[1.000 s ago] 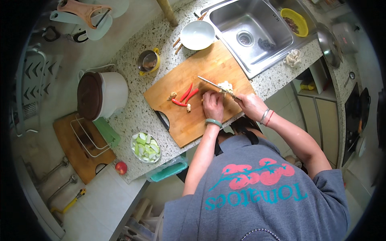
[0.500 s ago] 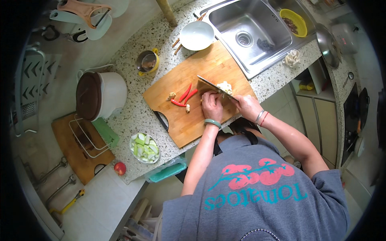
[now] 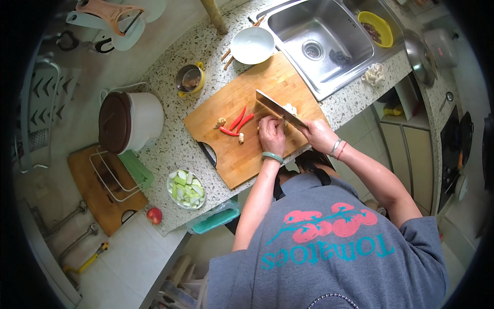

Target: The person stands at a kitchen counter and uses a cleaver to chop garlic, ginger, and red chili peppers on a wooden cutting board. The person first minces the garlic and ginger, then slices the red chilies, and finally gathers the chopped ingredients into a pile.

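My right hand grips a kitchen knife, its broad blade angled over the wooden cutting board. Close to the blade's near side, my left hand presses down with curled fingers. What lies under those fingertips is hidden. Chopped white pieces, possibly garlic, are heaped past the blade and partly covered by it. Left of my left hand lie several red chillies, with a knobbly ginger-like piece and a smaller pale piece beside them.
A white bowl stands at the board's far edge, near the steel sink. Leftward are a yellow-handled pot, a brown-lidded cooker, a bowl of cut green vegetable and a red fruit. A yellow basket sits in the second basin.
The knife has been raised slightly, and more of its blade face shows, covering more of the white pieces. My right hand moved a little with it; my left hand stays nearly in place.
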Motion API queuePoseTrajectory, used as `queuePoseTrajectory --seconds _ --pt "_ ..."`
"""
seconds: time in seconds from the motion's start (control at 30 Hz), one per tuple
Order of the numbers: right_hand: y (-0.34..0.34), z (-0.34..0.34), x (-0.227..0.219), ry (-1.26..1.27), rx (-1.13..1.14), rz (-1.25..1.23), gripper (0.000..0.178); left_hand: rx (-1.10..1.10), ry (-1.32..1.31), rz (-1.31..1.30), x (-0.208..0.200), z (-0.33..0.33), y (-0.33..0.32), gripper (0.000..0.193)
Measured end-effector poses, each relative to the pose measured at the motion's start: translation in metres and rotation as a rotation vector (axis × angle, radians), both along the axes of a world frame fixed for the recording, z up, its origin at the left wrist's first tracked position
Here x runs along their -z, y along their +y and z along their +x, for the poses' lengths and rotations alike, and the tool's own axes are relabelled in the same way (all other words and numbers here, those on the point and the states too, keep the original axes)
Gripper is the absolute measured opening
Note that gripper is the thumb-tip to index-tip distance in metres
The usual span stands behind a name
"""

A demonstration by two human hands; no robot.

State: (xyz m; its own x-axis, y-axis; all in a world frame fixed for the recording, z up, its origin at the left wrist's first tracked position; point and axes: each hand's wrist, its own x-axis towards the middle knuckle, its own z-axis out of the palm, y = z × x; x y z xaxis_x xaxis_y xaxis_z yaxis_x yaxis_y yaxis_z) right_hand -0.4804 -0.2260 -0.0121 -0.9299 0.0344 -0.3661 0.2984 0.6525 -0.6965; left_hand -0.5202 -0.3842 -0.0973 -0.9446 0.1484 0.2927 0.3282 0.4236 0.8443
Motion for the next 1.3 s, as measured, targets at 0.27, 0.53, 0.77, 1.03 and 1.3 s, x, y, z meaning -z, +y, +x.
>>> queuePoseTrajectory --seconds 0.27,0.53,0.77,1.03,1.3 --pt "-0.013 -0.010 0.010 -0.033 0.065 -0.011 0.029 0.030 0.049 -0.025 -0.002 -0.002 -0.001 0.010" --pt "-0.003 -0.004 -0.001 0.031 0.031 0.012 0.026 0.003 -0.120 0.032 -0.024 0.011 -0.024 0.026" --pt "-0.010 0.007 0.013 0.047 0.037 0.035 0.026 -0.043 -0.035 -0.143 -0.013 0.008 -0.010 0.009" --pt "-0.005 -0.006 0.015 0.048 0.048 -0.011 0.027 0.068 -0.068 -0.149 -0.042 0.012 -0.034 0.035" --pt "-0.005 0.007 0.011 -0.055 0.007 -0.064 0.026 0.096 -0.066 -0.207 -0.017 0.022 -0.041 0.048"
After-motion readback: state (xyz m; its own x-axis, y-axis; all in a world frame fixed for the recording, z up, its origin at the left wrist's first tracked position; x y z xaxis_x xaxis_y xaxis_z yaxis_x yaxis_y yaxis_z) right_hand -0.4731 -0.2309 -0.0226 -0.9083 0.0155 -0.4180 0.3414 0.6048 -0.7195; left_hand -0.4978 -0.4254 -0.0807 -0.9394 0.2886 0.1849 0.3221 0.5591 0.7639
